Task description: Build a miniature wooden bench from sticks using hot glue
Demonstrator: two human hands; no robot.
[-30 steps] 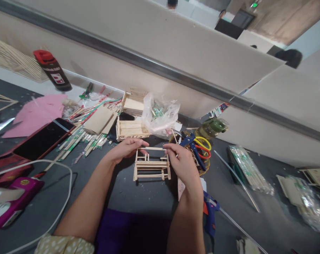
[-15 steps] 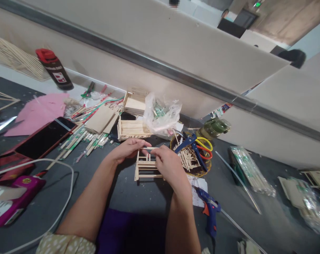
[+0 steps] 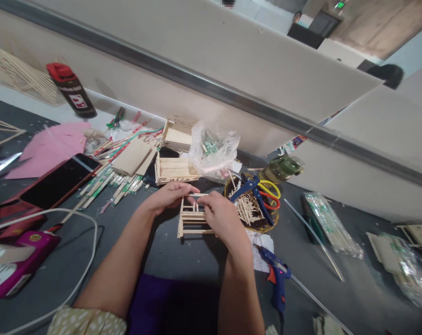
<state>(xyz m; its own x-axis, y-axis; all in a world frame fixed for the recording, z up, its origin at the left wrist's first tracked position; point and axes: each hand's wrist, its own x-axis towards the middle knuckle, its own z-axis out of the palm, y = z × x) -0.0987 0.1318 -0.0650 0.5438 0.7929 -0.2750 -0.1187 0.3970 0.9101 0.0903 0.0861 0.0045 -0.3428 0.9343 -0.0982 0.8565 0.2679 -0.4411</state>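
While the left hand (image 3: 172, 195) pinches the upper left corner of a small, open frame of pale wooden sticks (image 3: 194, 216), the right hand (image 3: 225, 219) curls over its right half, fingertips at the top; I cannot tell whether they pinch, since the knuckles cover the contact. The frame sits between the hands, above or on the dark grey desk (image 3: 155, 260). Good work here probably calls for a light, steady left pinch that does not twist the thin joints, with gentle right-hand pressure square to the uprights. Just beyond and right of the right hand is a round, yellow-rimmed basket of cut sticks (image 3: 268, 229); nearer the body, a blue glue gun with an orange-red trigger (image 3: 278, 281) deserves a wide berth.
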